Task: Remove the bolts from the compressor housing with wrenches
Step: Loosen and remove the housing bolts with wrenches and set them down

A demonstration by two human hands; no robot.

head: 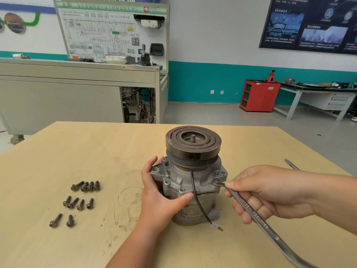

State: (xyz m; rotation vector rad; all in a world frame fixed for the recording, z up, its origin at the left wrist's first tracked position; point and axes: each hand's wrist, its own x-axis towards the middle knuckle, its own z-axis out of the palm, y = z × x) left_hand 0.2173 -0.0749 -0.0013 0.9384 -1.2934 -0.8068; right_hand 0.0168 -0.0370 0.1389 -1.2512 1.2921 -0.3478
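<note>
A grey metal compressor housing (pixel 193 182) stands upright on the wooden table (pixel 96 151), its dark grooved pulley (pixel 193 142) on top. My left hand (pixel 160 194) grips the housing's left side, thumb across the front flange. My right hand (pixel 266 192) holds a long silver wrench (pixel 257 217) whose head sits on a bolt (pixel 216 182) at the flange's right edge. Another bolt (pixel 220 173) stands just behind it. A black wire (pixel 199 202) hangs down the housing's front.
Several loose dark bolts (pixel 79 200) lie in rows on the table to the left. A second silver tool (pixel 291 164) lies near the table's right edge. Beyond the table are a grey training bench (pixel 77 89), a red cabinet (pixel 259 95) and a workbench (pixel 318 97).
</note>
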